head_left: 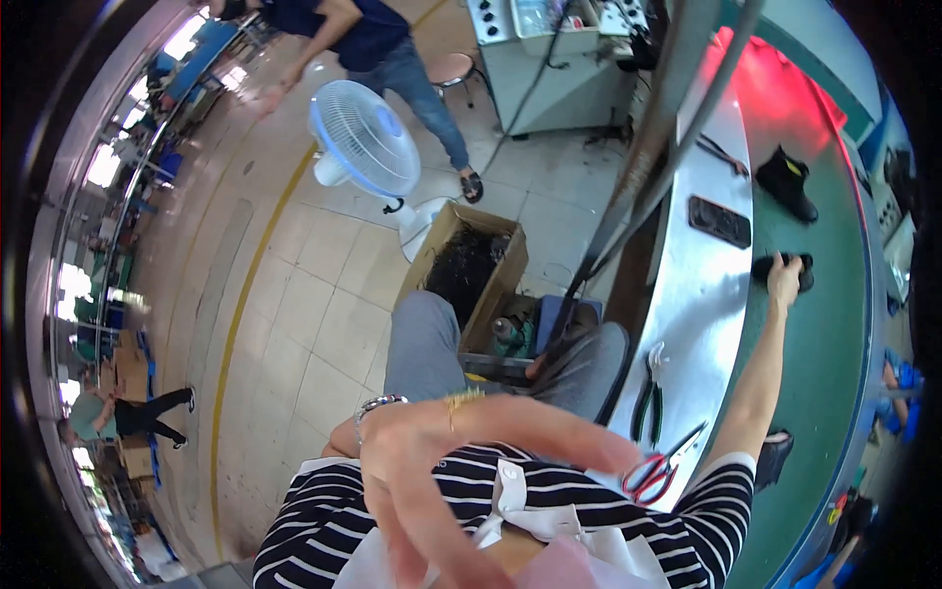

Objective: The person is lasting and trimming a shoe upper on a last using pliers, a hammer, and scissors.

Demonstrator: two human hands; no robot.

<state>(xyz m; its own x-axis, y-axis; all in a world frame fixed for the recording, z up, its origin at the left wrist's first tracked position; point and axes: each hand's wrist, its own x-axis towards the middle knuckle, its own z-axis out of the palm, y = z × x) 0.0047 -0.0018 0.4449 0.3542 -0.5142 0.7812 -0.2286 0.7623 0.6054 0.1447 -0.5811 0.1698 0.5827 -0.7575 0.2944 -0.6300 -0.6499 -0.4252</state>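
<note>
My right arm reaches out over the green belt, and my right hand [783, 279] is closed on a black shoe [807, 273] lying there. Partly covered by the hand, the shoe shows only at its ends. Raised close in front of my striped shirt, my left hand [422, 452] has its fingers stretched apart, blurred, with nothing visible in them. A metal band circles its wrist, and something thin and golden shows by a finger. Farther along the belt stands a black ankle boot [786, 185].
On the metal ledge [702, 314] lie a phone [719, 222], green-handled pliers [648, 398] and red-handled scissors [667, 466]. Beside my knees sits a cardboard box [505, 265] of black scraps. A fan [363, 137] and a person [392, 69] are beyond. Another dark shoe [774, 457] lies near my right elbow.
</note>
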